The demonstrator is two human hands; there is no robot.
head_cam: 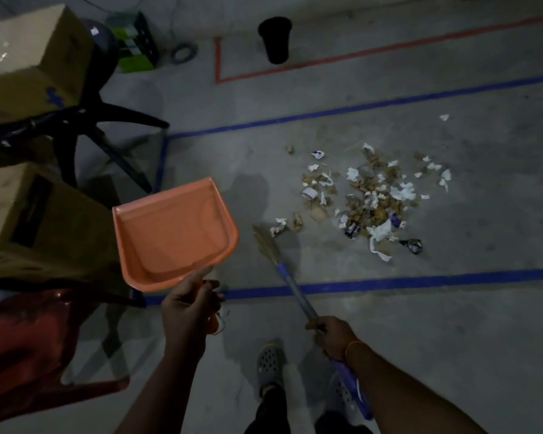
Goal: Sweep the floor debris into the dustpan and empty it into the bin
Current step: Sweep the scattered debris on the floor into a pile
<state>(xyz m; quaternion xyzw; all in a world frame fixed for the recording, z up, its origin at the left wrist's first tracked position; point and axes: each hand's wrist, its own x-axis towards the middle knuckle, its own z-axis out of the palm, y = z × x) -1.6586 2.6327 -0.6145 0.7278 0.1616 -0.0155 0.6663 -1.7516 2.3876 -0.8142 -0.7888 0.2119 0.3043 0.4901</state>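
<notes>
Grey floor (452, 324) holds scattered debris (370, 202); left hand (188, 303) grips dustpan (173, 233), right hand (334, 335) grips broom (290, 281). Hard strokes could scatter paper further.

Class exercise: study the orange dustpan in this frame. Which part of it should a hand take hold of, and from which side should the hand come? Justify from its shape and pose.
Grip the short handle at the closed back of the orange dustpan, coming from the person's side, as the left hand does. The walls rise on three sides and the open lip faces away, so a rear grip probably keeps the mouth free for the debris.
</notes>
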